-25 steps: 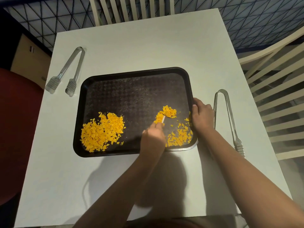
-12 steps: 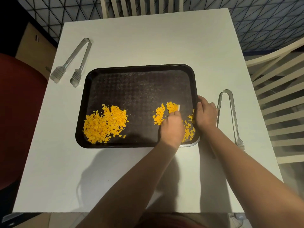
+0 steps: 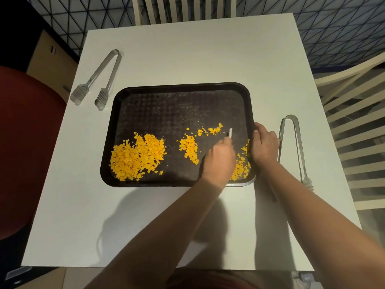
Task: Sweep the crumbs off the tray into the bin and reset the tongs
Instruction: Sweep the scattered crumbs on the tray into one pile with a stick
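Note:
A black tray [image 3: 183, 105] lies on the white table [image 3: 187, 55]. A big heap of orange crumbs [image 3: 137, 156] sits at its front left, a smaller patch of crumbs [image 3: 190, 147] lies mid-right, and loose crumbs [image 3: 241, 167] sit at the front right corner. My left hand [image 3: 220, 159] is over the tray's right part, shut on a small white stick-like scraper [image 3: 230, 133]. My right hand [image 3: 263, 143] grips the tray's right rim. One pair of clear tongs [image 3: 98, 80] lies at the far left, another pair of tongs [image 3: 295, 147] just right of the tray.
White slatted chairs stand behind the table [image 3: 183, 7] and at its right [image 3: 354, 113]. A dark red rounded object [image 3: 23, 147] fills the left side below table level. A cardboard box [image 3: 50, 57] sits at the far left.
My left hand with the scraper has moved right, from the mid-right crumb patch toward the tray's right side. The mid-right crumbs are spread out more. My right hand stays on the rim.

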`<state>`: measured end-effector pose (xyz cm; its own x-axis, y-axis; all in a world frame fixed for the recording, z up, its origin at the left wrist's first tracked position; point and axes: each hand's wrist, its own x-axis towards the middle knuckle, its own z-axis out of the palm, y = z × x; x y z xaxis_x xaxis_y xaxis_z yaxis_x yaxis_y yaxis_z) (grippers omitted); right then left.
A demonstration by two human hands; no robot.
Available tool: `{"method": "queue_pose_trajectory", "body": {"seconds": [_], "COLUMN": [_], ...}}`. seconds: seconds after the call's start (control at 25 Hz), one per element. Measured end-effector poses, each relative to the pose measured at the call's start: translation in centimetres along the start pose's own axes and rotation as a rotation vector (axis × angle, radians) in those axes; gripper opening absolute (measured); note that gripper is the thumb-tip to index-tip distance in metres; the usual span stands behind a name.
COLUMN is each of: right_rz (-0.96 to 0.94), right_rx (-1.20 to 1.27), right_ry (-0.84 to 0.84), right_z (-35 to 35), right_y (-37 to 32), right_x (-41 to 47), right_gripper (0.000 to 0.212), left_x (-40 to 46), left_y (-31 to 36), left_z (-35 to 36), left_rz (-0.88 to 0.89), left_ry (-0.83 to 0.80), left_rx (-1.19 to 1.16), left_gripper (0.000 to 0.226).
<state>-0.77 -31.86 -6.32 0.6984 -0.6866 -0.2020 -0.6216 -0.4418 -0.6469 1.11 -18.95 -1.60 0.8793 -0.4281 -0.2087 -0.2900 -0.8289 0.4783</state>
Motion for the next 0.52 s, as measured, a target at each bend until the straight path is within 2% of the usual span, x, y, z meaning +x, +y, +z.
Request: {"method": "queue_pose_trajectory", "body": {"seconds": [0.08, 0.24, 0.4, 0.52], "right_rz": [0.005, 0.013, 0.014, 0.007], "right_rx": [0.001, -0.004, -0.011, -0.016], "right_ry": [-0.004, 0.001, 0.005, 0.006], "right_z": [0.0, 0.1, 0.3, 0.3], "right_y": [0.0, 0.0, 0.2, 0.3], "right_x": [0.0, 0.1, 0.2, 0.3], "right_gripper": [0.040, 0.040, 0.040, 0.040], "left_x": [1.3, 3.7, 3.8, 2.6], "left_y": [1.5, 1.9, -0.8, -3.0], "left_z": [0.9, 0.9, -0.8, -2.0], "left_rz": [0.030, -0.051, -0.207, -0.283], "left_ry": [-0.041, -0.076, -0.016, 0.050], "left_rx": [0.033, 0.038, 0.039, -0.020], "left_gripper": [0.024, 0.031, 0.045, 0.041]}}
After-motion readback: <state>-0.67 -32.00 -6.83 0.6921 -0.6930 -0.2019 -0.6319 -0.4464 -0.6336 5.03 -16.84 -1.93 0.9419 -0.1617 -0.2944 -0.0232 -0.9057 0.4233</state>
